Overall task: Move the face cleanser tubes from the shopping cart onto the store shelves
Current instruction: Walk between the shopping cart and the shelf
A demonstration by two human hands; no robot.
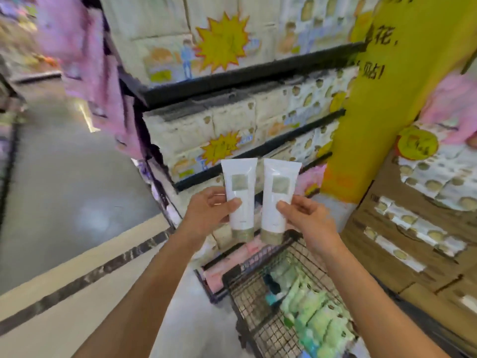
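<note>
Side by side, two white plastic face cleanser tubes with olive-green caps are held up, caps downward, above the front end of a black wire shopping cart [258, 301] in a store aisle. The person's left hand [209, 210] grips the left tube [240, 195], thumb pressed across its front, while the right hand [307, 218] grips the right tube [277, 200] the same way; the tubes stand near each other without touching. Pale green packets [317, 313] fill the cart basket below. Behind the tubes, black-edged store shelves [245, 78] carry cream-coloured packs marked with yellow starburst price tags [223, 46], beside a yellow pillar [387, 99] with black lettering.
</note>
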